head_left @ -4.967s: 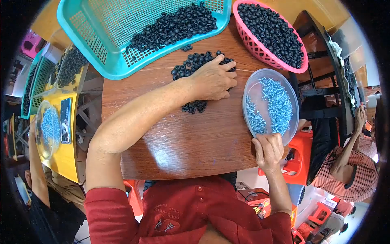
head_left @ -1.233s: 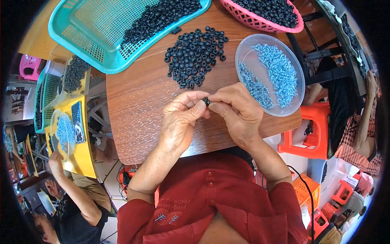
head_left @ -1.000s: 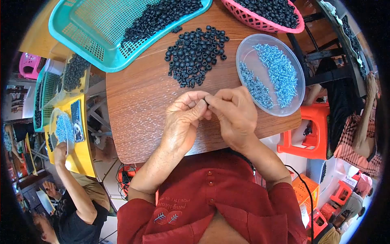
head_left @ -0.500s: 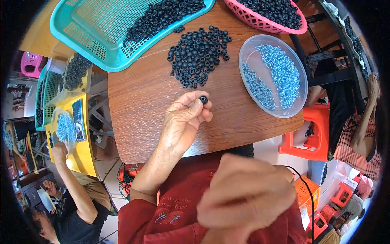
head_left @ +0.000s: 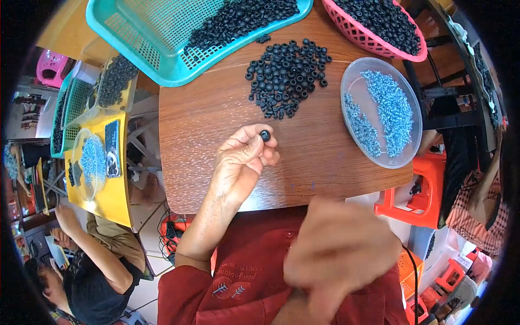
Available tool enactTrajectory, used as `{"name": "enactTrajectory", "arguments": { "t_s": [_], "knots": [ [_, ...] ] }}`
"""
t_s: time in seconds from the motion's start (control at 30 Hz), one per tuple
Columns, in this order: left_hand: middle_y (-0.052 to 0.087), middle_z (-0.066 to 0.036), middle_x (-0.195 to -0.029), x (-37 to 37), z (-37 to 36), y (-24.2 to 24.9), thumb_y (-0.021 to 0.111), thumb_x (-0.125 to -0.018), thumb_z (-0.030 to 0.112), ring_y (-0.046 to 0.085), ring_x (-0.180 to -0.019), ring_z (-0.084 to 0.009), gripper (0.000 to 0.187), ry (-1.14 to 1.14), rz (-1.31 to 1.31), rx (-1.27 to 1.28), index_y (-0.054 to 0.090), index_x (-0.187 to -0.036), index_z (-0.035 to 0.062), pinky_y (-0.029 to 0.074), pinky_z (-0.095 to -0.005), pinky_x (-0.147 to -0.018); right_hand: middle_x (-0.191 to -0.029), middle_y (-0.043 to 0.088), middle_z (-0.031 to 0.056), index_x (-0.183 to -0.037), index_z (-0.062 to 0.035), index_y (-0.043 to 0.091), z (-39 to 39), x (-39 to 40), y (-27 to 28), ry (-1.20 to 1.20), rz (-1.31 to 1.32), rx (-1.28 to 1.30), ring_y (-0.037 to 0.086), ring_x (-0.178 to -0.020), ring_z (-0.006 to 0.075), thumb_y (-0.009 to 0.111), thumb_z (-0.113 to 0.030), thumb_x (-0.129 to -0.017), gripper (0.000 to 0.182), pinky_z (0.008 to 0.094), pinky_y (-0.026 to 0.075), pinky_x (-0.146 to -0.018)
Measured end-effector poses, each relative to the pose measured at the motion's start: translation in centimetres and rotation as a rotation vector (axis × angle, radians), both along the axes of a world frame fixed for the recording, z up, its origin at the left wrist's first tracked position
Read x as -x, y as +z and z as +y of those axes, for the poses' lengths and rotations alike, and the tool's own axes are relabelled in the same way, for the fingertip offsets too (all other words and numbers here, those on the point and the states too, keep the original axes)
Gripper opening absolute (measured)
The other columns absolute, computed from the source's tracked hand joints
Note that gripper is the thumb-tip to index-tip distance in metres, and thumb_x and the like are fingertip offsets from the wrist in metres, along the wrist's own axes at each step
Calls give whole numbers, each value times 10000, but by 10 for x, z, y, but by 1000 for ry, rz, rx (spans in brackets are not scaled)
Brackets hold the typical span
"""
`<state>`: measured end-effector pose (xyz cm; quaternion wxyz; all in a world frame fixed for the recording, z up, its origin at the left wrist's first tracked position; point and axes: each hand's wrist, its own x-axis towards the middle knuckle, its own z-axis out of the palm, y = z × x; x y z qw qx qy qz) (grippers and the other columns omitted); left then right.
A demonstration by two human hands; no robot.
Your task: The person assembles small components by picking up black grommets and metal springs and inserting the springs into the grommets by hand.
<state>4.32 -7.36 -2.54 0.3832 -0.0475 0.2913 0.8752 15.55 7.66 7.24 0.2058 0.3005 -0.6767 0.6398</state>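
Note:
Between thumb and forefinger, my left hand (head_left: 246,157) pinches a small round black part (head_left: 265,135) over the near side of the brown table (head_left: 216,116). A pile of similar black parts (head_left: 287,76), several with a hole in the middle, lies just beyond it. To the right, small translucent blue pieces (head_left: 392,114) sit in two heaps in a round clear plastic lid (head_left: 357,81). My right hand (head_left: 344,254) is low in front of my red shirt, smeared by motion, so I cannot tell what its fingers hold.
A teal basket (head_left: 168,76) and a pink basket (head_left: 352,35), both with black parts, stand at the back. On the left a person (head_left: 97,265) sits by a yellow table (head_left: 116,200) with a phone (head_left: 112,149). A red stool (head_left: 433,200) stands right.
The table has shifted slightly right in view. The black part in my left hand has turned, its hole less visible. The person's hand at left has drawn back from the blue pieces.

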Motion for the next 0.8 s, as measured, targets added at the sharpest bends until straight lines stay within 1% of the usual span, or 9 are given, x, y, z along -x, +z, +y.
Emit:
{"name": "enactTrajectory", "arguments": {
  "t_s": [0.07,0.13,0.17,0.33,0.4,0.5,0.63,0.73,0.8],
  "knots": [
    [629,-113,-918,1,-2,-2,615,-889,88,563,-727,-153,213,41,50,15,598,-1068,-26,472,-327,-711,-851,655,79,-844,-60,669,18,19,-6,-309,33,-518,605,-729,247,704,-133,-755,121,340,450,-585],
    [629,-112,-918,3,-2,-5,614,-889,88,560,-725,-151,212,26,52,-9,599,-1068,-26,466,-325,-706,-816,631,84,-866,-44,664,21,42,-50,-696,-98,-610,577,-731,272,718,-53,-692,183,350,442,-598],
    [629,-111,-919,3,-3,-6,613,-890,89,558,-723,-149,212,22,61,-22,599,-1068,-26,460,-323,-700,-803,614,82,-874,-38,663,23,50,-65,-732,-113,-642,563,-734,269,720,-25,-670,211,354,443,-606],
    [630,-106,-897,3,-5,-5,619,-887,92,548,-717,-148,201,42,51,-11,609,-1053,-21,441,-310,-688,-772,566,74,-860,-52,664,21,74,-99,-781,-136,-806,531,-731,258,700,-3,-654,214,369,440,-603],
    [631,-109,-892,4,-7,-6,620,-886,95,543,-715,-150,202,50,22,-10,610,-1051,-21,439,-306,-688,-721,477,83,-752,-58,613,19,83,-107,-780,-68,-837,488,-721,264,609,18,-618,155,371,418,-588],
    [631,-109,-897,5,-9,-8,622,-885,95,540,-708,-149,203,30,35,-50,611,-1049,-23,437,-305,-683,-727,470,81,-722,-63,596,15,88,-108,-794,-47,-924,483,-726,268,611,14,-611,136,366,420,-604],
    [633,-110,-892,4,-9,-8,626,-883,100,541,-700,-149,204,35,27,-48,616,-1044,-24,437,-305,-674,-739,488,80,-752,-64,621,12,82,-105,-760,-46,-942,498,-737,274,611,20,-608,167,372,431,-605],
    [637,-111,-881,3,-10,-6,633,-878,105,541,-694,-147,205,44,25,-18,621,-1036,-26,438,-304,-669,-754,507,77,-797,-60,641,18,72,-105,-742,-92,-814,509,-744,277,634,14,-623,189,379,440,-606],
    [641,-113,-870,4,-10,-7,640,-875,111,543,-691,-148,210,50,31,11,624,-1031,-28,440,-303,-667,-762,520,73,-845,-63,655,25,68,-100,-815,-104,-734,516,-744,277,654,2,-651,204,382,445,-605]
  ]
}}
